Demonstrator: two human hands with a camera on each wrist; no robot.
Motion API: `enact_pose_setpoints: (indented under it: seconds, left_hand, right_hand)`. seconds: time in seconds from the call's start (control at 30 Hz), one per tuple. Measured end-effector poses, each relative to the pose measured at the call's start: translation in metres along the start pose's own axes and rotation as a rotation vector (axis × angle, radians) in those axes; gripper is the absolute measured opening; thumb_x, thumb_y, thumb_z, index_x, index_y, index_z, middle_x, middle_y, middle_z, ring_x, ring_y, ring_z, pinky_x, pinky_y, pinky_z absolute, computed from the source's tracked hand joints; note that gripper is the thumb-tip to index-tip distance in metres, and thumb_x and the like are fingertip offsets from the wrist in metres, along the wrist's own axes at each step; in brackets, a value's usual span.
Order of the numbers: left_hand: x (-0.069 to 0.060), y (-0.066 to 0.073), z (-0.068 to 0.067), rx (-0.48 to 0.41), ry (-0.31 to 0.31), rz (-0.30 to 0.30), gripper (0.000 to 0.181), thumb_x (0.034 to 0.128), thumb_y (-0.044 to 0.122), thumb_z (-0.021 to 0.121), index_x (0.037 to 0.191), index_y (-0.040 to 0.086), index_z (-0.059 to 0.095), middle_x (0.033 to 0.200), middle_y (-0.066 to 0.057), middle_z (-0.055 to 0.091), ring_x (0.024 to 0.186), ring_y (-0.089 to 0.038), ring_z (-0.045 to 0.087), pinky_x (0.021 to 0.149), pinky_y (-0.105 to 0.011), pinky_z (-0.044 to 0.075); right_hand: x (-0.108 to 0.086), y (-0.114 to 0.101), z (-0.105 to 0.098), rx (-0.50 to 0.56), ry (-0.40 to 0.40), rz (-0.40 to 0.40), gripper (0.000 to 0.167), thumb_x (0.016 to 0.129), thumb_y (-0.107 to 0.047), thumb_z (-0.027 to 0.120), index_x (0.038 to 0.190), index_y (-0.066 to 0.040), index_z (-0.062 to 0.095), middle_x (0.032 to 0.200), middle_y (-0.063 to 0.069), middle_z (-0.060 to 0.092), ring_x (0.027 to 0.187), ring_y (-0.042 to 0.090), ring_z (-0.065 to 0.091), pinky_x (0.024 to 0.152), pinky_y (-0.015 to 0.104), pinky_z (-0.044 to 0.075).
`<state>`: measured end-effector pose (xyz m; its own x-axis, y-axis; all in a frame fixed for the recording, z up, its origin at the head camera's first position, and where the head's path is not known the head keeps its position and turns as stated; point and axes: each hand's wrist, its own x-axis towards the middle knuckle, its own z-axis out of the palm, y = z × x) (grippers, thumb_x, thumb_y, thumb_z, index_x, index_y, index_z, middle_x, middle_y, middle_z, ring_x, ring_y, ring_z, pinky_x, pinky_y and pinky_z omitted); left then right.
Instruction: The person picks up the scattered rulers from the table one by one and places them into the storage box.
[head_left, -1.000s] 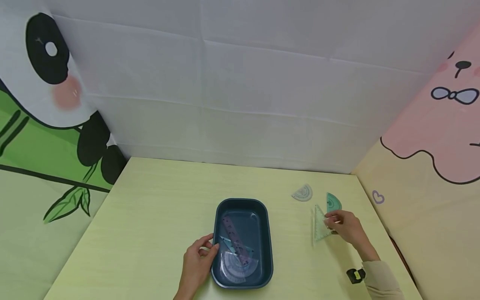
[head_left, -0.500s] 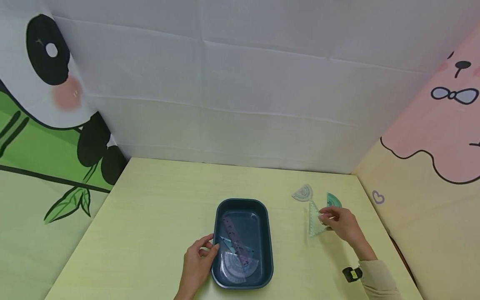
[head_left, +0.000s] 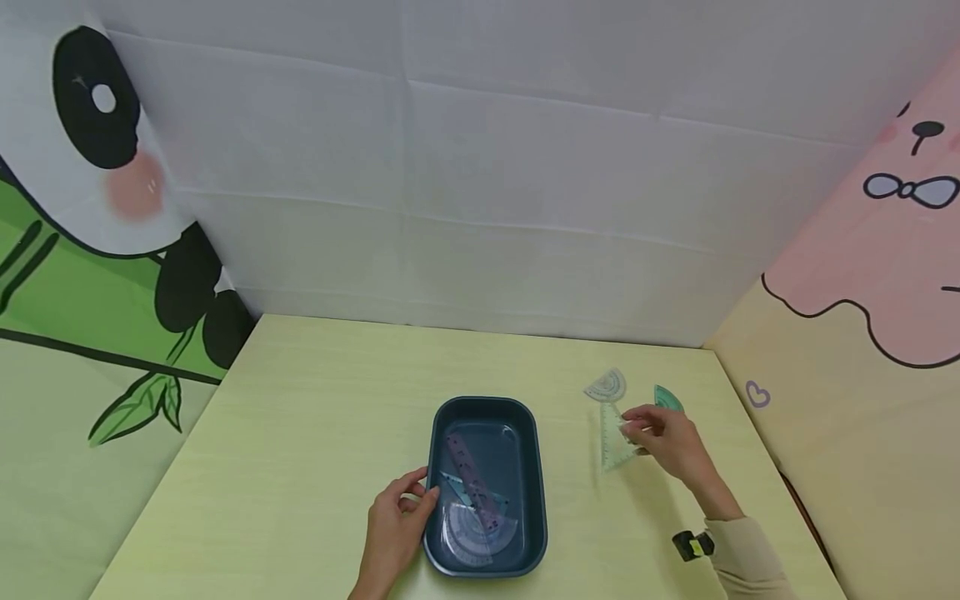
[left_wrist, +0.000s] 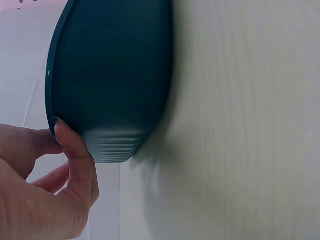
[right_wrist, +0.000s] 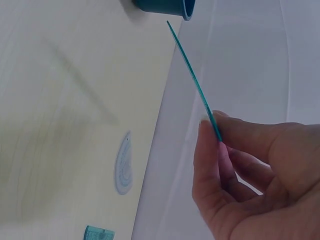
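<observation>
A dark blue rectangular tray (head_left: 528, 467) sits on the table, and inside it lie a purple ruler (head_left: 467, 467), a light-blue piece partly under it and a clear protractor (head_left: 465, 546). My left hand (head_left: 397, 525) pinches the tray's left rim between thumb and fingers; the left wrist view shows this grip on the tray wall (left_wrist: 110, 65). To the right of the tray, my right hand (head_left: 667, 442) holds a clear green set square (head_left: 611, 442) by its edge, above the table. In the right wrist view the set square (right_wrist: 192, 75) appears edge-on between thumb and fingertips.
Behind the set square a clear protractor (head_left: 606, 386) lies flat on the table (head_left: 322, 417). A green protractor (head_left: 666, 398) rests near the right hand, partly hidden by it. A white cloth wall (head_left: 480, 250) stands along the table's back edge.
My right hand has carried the set square leftward, toward the tray, uncovering no new object. The left hand and the tray have stayed where they were.
</observation>
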<state>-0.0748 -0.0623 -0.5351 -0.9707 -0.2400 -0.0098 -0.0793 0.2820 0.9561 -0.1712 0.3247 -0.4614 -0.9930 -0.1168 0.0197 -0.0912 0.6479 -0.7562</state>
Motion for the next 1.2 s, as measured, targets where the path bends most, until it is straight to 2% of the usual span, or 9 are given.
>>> enact_pose_setpoints:
  seconds: [0.33, 0.63, 0.87, 1.2]
  left_hand:
    - [0.001, 0.001, 0.001, 0.001, 0.001, -0.001, 0.038, 0.0893, 0.009, 0.079, 0.124, -0.005, 0.069, 0.091, -0.006, 0.064, 0.072, -0.011, 0.063, 0.063, -0.022, 0.049]
    - [0.001, 0.002, 0.002, 0.005, -0.001, -0.013, 0.038, 0.0896, 0.009, 0.079, 0.124, -0.004, 0.07, 0.092, -0.006, 0.064, 0.073, -0.012, 0.064, 0.063, -0.022, 0.049]
    - [0.0, 0.003, 0.0, 0.007, 0.005, -0.012, 0.037, 0.0895, 0.009, 0.079, 0.123, -0.004, 0.07, 0.091, -0.006, 0.063, 0.073, -0.013, 0.064, 0.064, -0.023, 0.049]
    - [0.0, 0.002, 0.001, 0.001, 0.005, -0.01, 0.037, 0.0892, 0.009, 0.079, 0.123, -0.004, 0.07, 0.092, -0.006, 0.064, 0.074, -0.013, 0.064, 0.065, -0.023, 0.05]
  right_hand:
    - [0.007, -0.012, 0.01, 0.033, -0.008, -0.032, 0.02, 0.095, -0.002, 0.071, 0.113, 0.008, 0.069, 0.092, 0.013, 0.071, 0.077, 0.02, 0.068, 0.065, 0.028, 0.059]
    - [0.011, -0.019, 0.02, 0.068, -0.019, -0.053, 0.019, 0.094, -0.001, 0.072, 0.111, 0.007, 0.07, 0.093, 0.013, 0.072, 0.082, 0.034, 0.07, 0.065, 0.03, 0.059]
    - [0.013, -0.026, 0.032, 0.059, -0.031, -0.048, 0.019, 0.094, -0.003, 0.073, 0.111, 0.004, 0.071, 0.092, 0.009, 0.071, 0.078, 0.022, 0.068, 0.066, 0.028, 0.059]
    - [0.018, -0.038, 0.046, 0.081, -0.045, -0.017, 0.02, 0.093, -0.005, 0.074, 0.112, 0.003, 0.072, 0.093, 0.008, 0.072, 0.079, 0.02, 0.069, 0.066, 0.028, 0.059]
